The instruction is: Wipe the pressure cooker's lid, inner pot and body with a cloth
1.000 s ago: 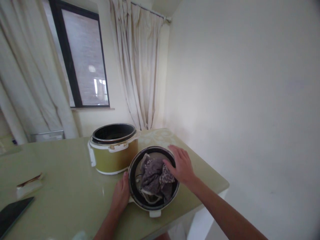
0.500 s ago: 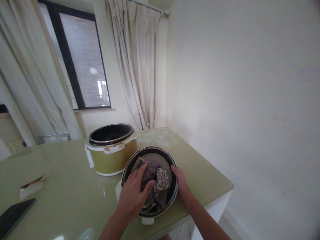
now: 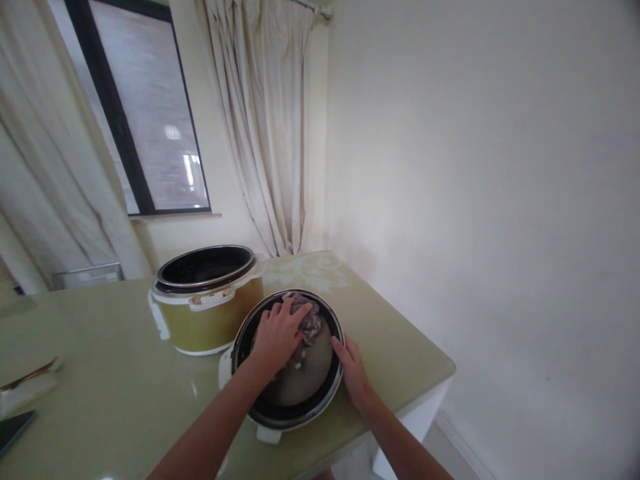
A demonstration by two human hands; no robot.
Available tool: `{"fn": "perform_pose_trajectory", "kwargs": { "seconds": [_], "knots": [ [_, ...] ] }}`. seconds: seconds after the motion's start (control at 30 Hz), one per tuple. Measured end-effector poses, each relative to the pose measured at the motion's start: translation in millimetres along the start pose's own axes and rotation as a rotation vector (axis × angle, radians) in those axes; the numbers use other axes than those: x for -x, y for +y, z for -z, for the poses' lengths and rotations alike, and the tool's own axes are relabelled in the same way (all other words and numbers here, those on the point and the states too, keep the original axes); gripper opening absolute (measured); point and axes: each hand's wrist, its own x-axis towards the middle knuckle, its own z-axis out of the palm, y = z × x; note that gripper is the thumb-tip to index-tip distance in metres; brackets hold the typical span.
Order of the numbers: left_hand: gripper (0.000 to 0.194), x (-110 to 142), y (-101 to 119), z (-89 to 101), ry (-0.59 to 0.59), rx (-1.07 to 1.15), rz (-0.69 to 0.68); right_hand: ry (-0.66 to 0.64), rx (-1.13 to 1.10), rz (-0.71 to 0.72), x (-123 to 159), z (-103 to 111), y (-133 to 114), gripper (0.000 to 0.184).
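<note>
A round cooker lid (image 3: 305,387) lies with its underside up, showing a grey disc, a dark ring and a white outer rim. My left hand (image 3: 281,333) presses a crumpled patterned cloth (image 3: 313,323) against the far part of the disc, its fingers bent over the fabric. My right hand (image 3: 353,370) grips the lid's right edge, thumb on the inner rim and fingers around the outside. Just behind and left of the lid stands a green-and-white pressure cooker (image 3: 213,320), uncovered, with a dark inner pot (image 3: 207,267).
Both cooker parts rest on a pale green table (image 3: 115,387) whose right corner is near the lid. At its left lie a dark flat device (image 3: 15,430) and a whitish packet (image 3: 30,393). A wall (image 3: 475,200) rises to the right; curtains (image 3: 260,133) hang behind.
My left hand has pushed the cloth from the middle of the lid to its far edge, baring the near part of the disc. My right hand keeps its grip on the rim.
</note>
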Motion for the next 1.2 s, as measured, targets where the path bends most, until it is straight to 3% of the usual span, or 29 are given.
{"fn": "perform_pose_trajectory", "kwargs": {
  "seconds": [0.1,0.2,0.33,0.47,0.6,0.77,0.87,1.1,1.2],
  "knots": [
    [0.060,4.7,-26.9,0.4,0.018,-0.058,0.127,-0.002,0.027,0.008,4.6,-4.1,-4.2,0.060],
    [0.060,21.8,-46.0,0.1,-0.060,-0.019,0.200,0.046,0.044,-0.009,8.8,-8.2,-6.3,0.062],
    [0.065,46.4,-58.4,5.2,-0.145,0.075,0.170,0.050,-0.002,-0.035,12.9,-12.3,-7.2,0.063],
    [0.067,63.4,-52.7,8.7,-0.276,0.329,0.068,0.037,-0.062,-0.067,15.8,-16.0,-2.5,0.061],
    [0.079,70.4,-20.4,2.2,-0.345,0.485,-0.032,0.111,-0.049,-0.131,16.9,-19.1,7.1,0.070],
    [0.083,59.1,5.6,-0.5,-0.264,0.453,-0.064,0.089,-0.031,-0.131,15.8,-17.8,8.7,0.073],
    [0.079,44.0,1.3,2.2,-0.252,0.404,-0.079,0.073,-0.003,-0.100,16.1,-17.9,7.1,0.071],
    [0.056,6.4,2.2,4.2,-0.097,0.225,-0.032,-0.038,0.059,0.030,17.5,-24.2,1.5,0.056],
    [0.057,-2.7,-2.4,0.9,-0.028,0.170,-0.014,-0.027,0.068,0.028,17.3,-23.9,-0.6,0.057]
  ]
}}
